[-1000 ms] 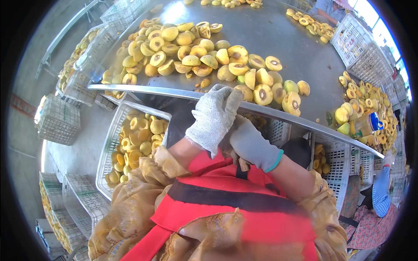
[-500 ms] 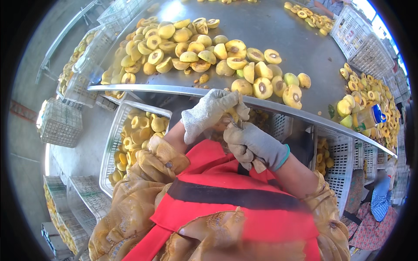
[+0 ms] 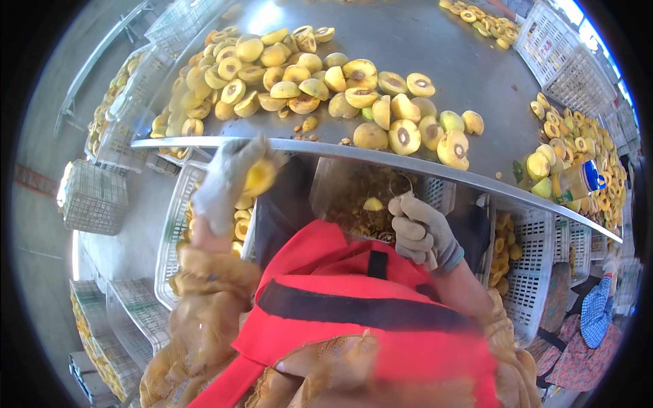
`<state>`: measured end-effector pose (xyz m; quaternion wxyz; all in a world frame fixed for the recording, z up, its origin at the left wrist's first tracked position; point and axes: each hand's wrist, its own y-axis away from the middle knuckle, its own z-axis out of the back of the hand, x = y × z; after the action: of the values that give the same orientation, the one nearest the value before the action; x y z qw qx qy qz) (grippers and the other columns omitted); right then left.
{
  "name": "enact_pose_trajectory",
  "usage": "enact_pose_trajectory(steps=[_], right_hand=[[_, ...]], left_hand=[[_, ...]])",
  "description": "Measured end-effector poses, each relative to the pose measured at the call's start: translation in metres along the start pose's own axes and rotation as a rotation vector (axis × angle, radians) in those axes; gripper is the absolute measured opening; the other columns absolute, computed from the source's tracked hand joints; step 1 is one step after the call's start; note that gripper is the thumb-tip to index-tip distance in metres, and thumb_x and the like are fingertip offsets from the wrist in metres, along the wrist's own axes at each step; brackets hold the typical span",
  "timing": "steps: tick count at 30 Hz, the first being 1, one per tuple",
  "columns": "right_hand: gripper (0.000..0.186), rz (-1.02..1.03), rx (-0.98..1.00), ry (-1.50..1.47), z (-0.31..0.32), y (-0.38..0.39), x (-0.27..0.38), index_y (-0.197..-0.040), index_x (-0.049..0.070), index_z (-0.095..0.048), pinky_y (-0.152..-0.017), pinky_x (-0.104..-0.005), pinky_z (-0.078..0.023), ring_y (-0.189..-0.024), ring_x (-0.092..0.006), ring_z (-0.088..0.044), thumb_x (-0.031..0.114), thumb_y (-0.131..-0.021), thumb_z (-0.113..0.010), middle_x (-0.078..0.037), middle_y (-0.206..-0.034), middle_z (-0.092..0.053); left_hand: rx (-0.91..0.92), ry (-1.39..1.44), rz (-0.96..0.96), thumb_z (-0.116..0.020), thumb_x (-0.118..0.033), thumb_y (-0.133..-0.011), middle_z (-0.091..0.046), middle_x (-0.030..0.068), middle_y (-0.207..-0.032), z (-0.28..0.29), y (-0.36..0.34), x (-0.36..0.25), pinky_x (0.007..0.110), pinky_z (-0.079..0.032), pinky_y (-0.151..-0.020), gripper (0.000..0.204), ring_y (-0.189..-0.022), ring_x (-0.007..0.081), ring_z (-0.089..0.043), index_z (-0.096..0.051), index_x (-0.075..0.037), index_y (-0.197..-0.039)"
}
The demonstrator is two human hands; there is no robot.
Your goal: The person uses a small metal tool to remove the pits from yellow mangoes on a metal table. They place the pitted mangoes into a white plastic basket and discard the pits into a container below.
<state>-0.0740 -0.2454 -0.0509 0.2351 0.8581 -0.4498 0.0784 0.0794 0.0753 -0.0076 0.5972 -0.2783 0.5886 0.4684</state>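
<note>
My gloved left hand [image 3: 228, 182], smeared by motion, holds a yellow peach half [image 3: 259, 178] just below the table edge, above the white crate [image 3: 165, 255] of hollowed halves. In my gloved right hand [image 3: 423, 231] is a pitting tool with a thin wire loop [image 3: 401, 179]; its handle end shows below my fist. Beneath the loop stands a bin [image 3: 326, 183] of dark scraps, with a pale yellow piece [image 3: 373, 204] on top. Cut peach halves [image 3: 286, 90], many with the stone still in, lie heaped on the metal table [image 3: 469, 88] in front of me.
The table's raised metal rim [image 3: 326, 149] runs across before me. At the right are more halves [image 3: 571, 136], a clear jar with a blue lid [image 3: 575, 183] and white crates [image 3: 530, 285]. Stacked crates [image 3: 95, 194] stand at the left. Another person's arm [image 3: 502, 8] shows at the far right.
My hands were together at the table edge and have parted. The left has swung left over the crate with the peach half; the right has moved slightly right, baring the wire loop and bin.
</note>
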Motion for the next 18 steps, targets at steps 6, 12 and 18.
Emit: enact_pose_trajectory(steps=[6, 12, 18], right_hand=[[0.015, 0.025, -0.087, 0.146, 0.009, -0.004, -0.008, -0.091, 0.010, -0.052, -0.030, -0.0240, -0.030, -0.035, -0.0080, -0.034, 0.025, -0.096, -0.053, 0.001, -0.056, -0.046], [0.017, 0.004, -0.209, 0.419, -0.022, 0.000, -0.006, -0.080, 0.012, -0.051, -0.036, -0.0242, -0.034, -0.041, -0.0098, -0.040, 0.023, -0.092, -0.054, 0.000, -0.058, -0.047], [0.016, 0.056, -0.233, 0.493, -0.022, 0.007, -0.006, -0.083, 0.010, -0.053, -0.036, -0.0252, -0.035, -0.041, -0.0107, -0.041, 0.024, -0.091, -0.055, -0.001, -0.059, -0.047]], left_hand=[[-0.164, -0.589, -0.276, -0.074, -0.034, -0.078, -0.068, 0.0156, -0.110, -0.020, -0.034, -0.047, 0.033, -0.049, -0.088, 0.045, -0.099, 0.0238, -0.066, -0.068, -0.008, -0.114], [-0.359, -1.019, -0.414, -0.072, -0.026, -0.080, -0.066, 0.0139, -0.110, -0.040, -0.126, 0.010, 0.043, -0.049, -0.089, 0.048, -0.103, 0.0337, -0.063, -0.058, -0.017, -0.125], [-0.344, -0.890, -0.246, -0.070, -0.022, -0.082, -0.066, 0.0161, -0.111, -0.048, -0.128, 0.001, 0.042, -0.050, -0.088, 0.045, -0.102, 0.0350, -0.063, -0.057, -0.014, -0.124]])
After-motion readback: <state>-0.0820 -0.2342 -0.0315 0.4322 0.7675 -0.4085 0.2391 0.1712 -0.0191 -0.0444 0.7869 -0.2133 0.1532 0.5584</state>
